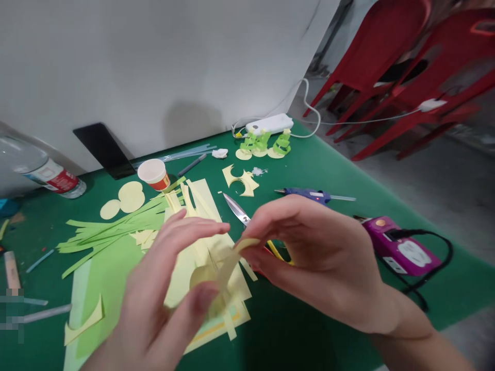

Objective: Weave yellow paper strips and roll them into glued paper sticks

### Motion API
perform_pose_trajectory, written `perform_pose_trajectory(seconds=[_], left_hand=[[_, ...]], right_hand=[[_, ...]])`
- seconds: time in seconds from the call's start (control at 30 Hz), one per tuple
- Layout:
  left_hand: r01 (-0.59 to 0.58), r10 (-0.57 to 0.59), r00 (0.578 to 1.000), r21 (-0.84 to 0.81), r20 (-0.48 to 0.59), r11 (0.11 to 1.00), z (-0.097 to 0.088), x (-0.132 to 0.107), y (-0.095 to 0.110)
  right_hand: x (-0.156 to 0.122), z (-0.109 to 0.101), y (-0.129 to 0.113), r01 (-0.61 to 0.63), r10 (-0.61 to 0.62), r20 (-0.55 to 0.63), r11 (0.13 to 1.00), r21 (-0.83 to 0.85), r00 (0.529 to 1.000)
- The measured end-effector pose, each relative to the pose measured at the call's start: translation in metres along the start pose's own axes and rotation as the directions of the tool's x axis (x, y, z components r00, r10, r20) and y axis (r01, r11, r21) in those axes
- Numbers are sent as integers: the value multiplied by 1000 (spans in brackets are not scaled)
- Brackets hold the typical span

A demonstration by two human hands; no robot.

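Observation:
My right hand (317, 263) pinches one end of a pale yellow paper strip (229, 269) between thumb and fingertips. The strip curves down, blurred, toward my left hand (154, 299). That hand has its thumb and fingers spread apart, the thumb close to the strip; whether it touches is unclear. Behind my right hand lie scissors (236, 210), blades showing and handles mostly hidden. Below both hands are stacked pale yellow paper sheets (204, 193) with cut strips on them. Green paper strips (104, 229) fan out on the left, over a light green sheet (104, 288).
A paper cup (153, 174), yellow paper discs (131, 197) and a bottle (50, 172) stand or lie left. Small green spiral pieces on discs (276, 153) sit near a white power strip (270, 124). A glue gun (309, 195) and a purple box with cable (402, 247) lie right.

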State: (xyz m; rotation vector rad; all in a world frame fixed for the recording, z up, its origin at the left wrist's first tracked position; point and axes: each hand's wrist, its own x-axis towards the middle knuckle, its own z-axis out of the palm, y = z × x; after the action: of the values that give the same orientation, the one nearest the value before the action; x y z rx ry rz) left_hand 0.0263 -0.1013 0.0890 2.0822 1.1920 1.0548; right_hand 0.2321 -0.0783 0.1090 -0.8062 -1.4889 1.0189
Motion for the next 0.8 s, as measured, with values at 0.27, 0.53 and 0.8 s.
perform_pose_trajectory(seconds=[0.27, 0.53, 0.8], left_hand=[[-88, 86, 995, 59, 42, 994, 10, 44, 19], [-10, 13, 996, -28, 87, 1000, 10, 46, 18], [-43, 44, 996, -6, 77, 999, 12, 47, 15]], right_hand=[[4, 8, 5, -30, 26, 108, 999, 38, 994], [7, 6, 11, -35, 28, 102, 997, 66, 994], [7, 5, 12, -69, 65, 104, 997, 41, 992]])
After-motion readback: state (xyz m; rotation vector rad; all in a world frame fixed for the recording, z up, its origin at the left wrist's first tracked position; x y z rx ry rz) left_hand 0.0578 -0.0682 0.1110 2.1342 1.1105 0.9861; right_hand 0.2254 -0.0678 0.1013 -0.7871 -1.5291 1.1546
